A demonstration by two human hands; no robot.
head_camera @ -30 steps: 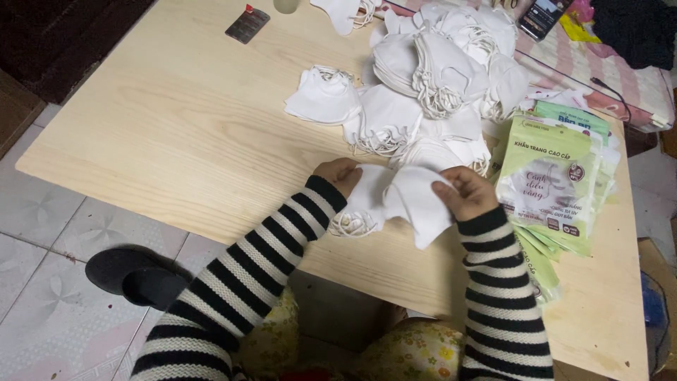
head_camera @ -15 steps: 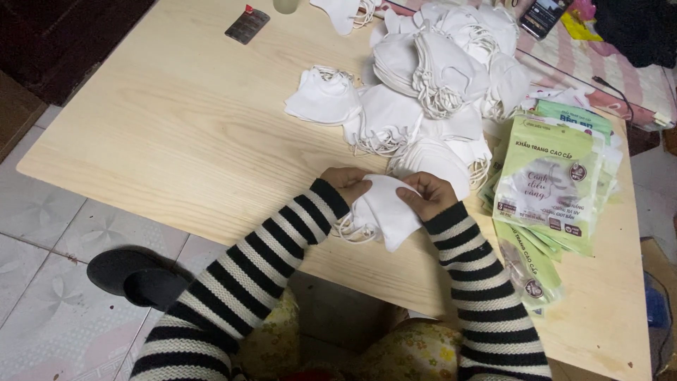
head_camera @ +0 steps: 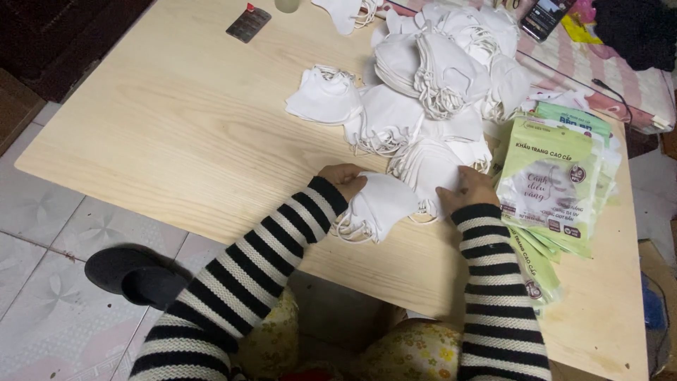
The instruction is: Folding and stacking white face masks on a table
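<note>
From the head camera, both arms in black and white striped sleeves reach forward over the near edge of the pale wooden worktop (head_camera: 176,134). The left hand (head_camera: 343,180) is bent at the wrist, and its fingers are curled and pressed onto the left end of a small bunch of folded white cloth face masks (head_camera: 377,206). This bunch lies on the worktop near the front edge, right between the two hands. Its thin white ear loops hang out at about 7 o'clock from it. The right hand (head_camera: 467,190) lies flat with its fingers close together, resting on the edge of a big heap of white cloth masks (head_camera: 437,77). I cannot tell if these fingers pinch anything.

The big heap runs from the hands up toward 12 o'clock. At 3 o'clock from the right hand is a stack of flat light green paper packets (head_camera: 553,187) with pictures on them. A small dark flat card (head_camera: 248,23) lies far off at 11 o'clock. A dark phone (head_camera: 544,17) sits on a pink striped cloth (head_camera: 599,70) at 1 o'clock.

Under the worktop is a pale tiled floor (head_camera: 49,233). A black slipper (head_camera: 134,275) rests on it at 8 o'clock. Yellow flowered cloth covers the person's lap (head_camera: 416,356).
</note>
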